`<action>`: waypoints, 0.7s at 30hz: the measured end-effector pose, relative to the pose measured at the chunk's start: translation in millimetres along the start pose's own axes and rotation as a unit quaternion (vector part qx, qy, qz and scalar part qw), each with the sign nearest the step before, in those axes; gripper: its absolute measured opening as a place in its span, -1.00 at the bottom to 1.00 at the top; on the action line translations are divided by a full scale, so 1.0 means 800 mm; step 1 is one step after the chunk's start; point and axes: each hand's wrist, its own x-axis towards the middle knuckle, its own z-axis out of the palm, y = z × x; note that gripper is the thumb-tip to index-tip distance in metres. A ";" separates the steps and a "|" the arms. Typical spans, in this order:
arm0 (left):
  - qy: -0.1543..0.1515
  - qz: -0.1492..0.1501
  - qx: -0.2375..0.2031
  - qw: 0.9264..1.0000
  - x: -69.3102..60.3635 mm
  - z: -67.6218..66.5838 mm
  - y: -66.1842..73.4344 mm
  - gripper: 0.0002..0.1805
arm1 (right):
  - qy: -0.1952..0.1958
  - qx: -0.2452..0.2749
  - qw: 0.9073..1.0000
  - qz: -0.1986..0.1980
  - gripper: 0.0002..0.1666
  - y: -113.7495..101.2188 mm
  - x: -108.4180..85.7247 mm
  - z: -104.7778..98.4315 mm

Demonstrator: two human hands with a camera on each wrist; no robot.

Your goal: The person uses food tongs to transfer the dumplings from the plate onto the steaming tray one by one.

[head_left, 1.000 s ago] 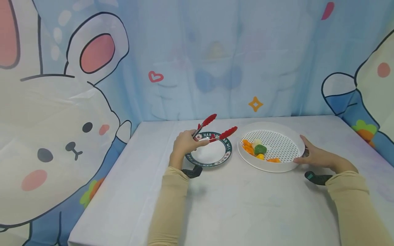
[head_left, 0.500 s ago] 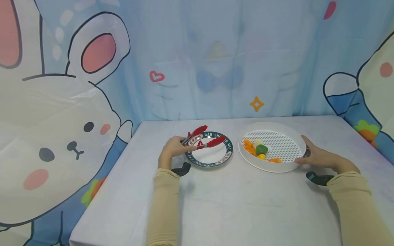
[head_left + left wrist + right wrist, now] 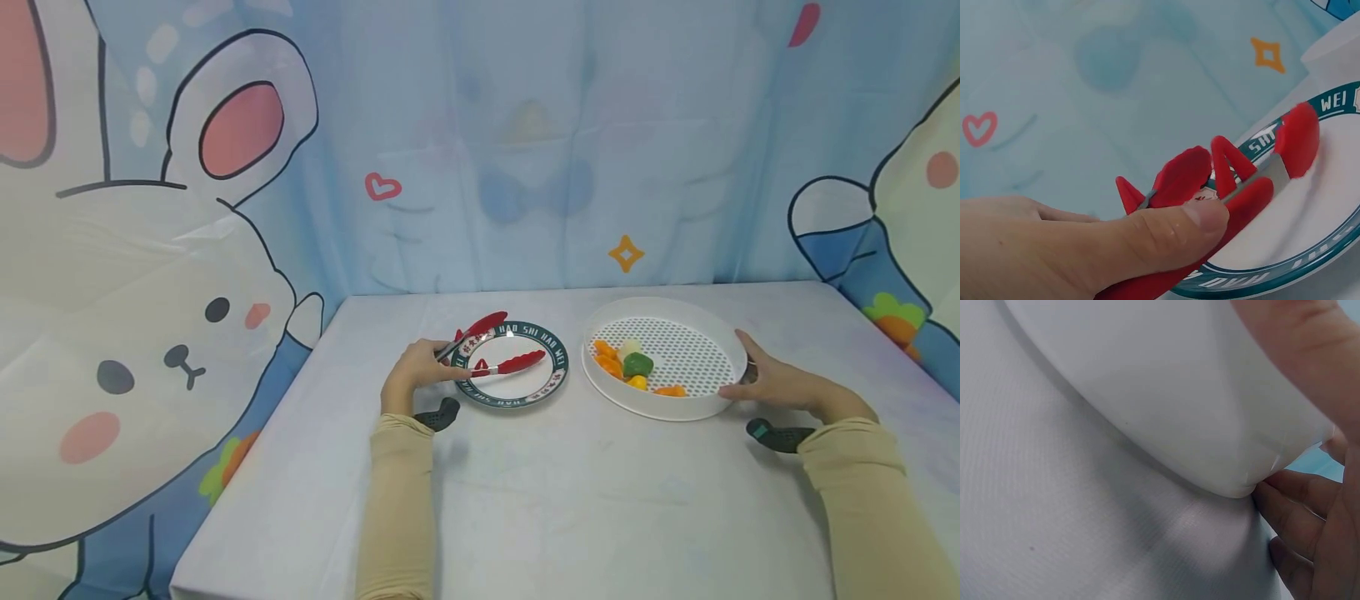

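A pair of red-tipped metal tongs [image 3: 498, 364] is held in my left hand [image 3: 420, 367], thumb along one red-covered arm in the left wrist view. Its two tips are spread apart over the left and middle of a white plate [image 3: 517, 398] with a green lettered rim. Nothing shows between the tips. My right hand [image 3: 780, 385] holds the right side of a round white strainer tray [image 3: 675, 407], thumb toward the front and fingers round its wall. Orange, yellow, green and pale food pieces [image 3: 637, 364] lie in the tray's left and front part.
Plate and tray stand side by side on a white-covered table [image 3: 585, 500], a narrow gap between them. Behind the table hangs a blue cartoon curtain [image 3: 525, 167]. A large printed rabbit [image 3: 180, 333] covers the left side.
My left hand has moved left and down with the tongs, whose tips came lower over the plate. The right hand, the tray and the food pieces have stayed in place.
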 end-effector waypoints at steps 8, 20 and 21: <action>-0.036 0.019 0.011 0.999 -0.003 -0.002 -0.001 -0.10 | 0.000 0.002 1.000 -0.003 0.50 -0.001 -0.001 0.001; -0.081 0.010 0.036 0.996 -0.013 -0.009 0.001 -0.11 | 0.004 0.001 1.000 -0.007 0.50 0.001 0.001 0.002; -0.083 0.008 0.039 0.996 -0.014 -0.010 0.001 -0.10 | 0.004 0.002 1.000 -0.008 0.49 0.001 0.001 0.002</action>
